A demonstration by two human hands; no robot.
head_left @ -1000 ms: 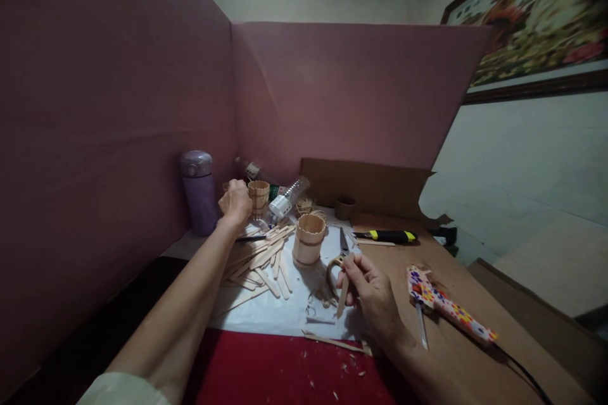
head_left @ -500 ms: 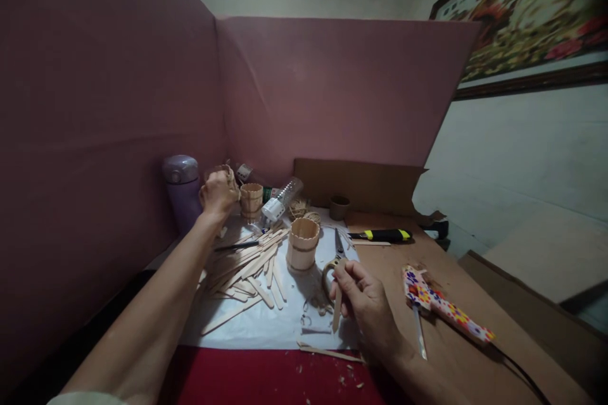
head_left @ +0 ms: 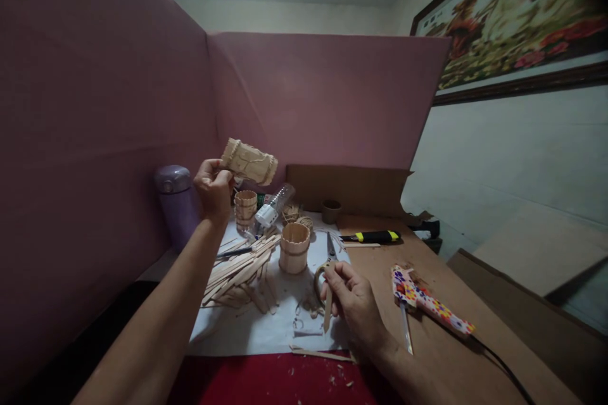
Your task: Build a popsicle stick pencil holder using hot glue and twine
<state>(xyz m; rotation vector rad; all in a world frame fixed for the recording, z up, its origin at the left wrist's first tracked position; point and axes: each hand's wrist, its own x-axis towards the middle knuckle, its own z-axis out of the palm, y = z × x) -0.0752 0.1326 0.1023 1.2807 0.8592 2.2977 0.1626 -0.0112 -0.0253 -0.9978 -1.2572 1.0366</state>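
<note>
My left hand (head_left: pixel 213 186) is raised above the table and closed round one end of a small wooden stick barrel (head_left: pixel 249 161), held on its side in the air. My right hand (head_left: pixel 349 300) rests low on the white sheet (head_left: pixel 266 329), fingers pinched on a flat wooden stick (head_left: pixel 327 310) that points down. Scissors (head_left: pixel 327 256) lie just beyond its fingertips. Two more stick barrels stand on the table, one (head_left: pixel 294 248) in the middle and a smaller one (head_left: pixel 246 207) behind. A heap of loose sticks (head_left: pixel 240 269) lies left of them.
A purple flask (head_left: pixel 175 202) stands at the left by the pink screen (head_left: pixel 95 107). A plastic bottle (head_left: pixel 270 209) lies behind the barrels. A yellow-and-black utility knife (head_left: pixel 373 236) and a flowered glue gun (head_left: pixel 427 304) with its cord lie on brown cardboard (head_left: pixel 456 354) to the right.
My left hand has lifted a stick barrel from beside the flask up into the air. The right hand has stayed put, holding its stick. The view has shifted a little.
</note>
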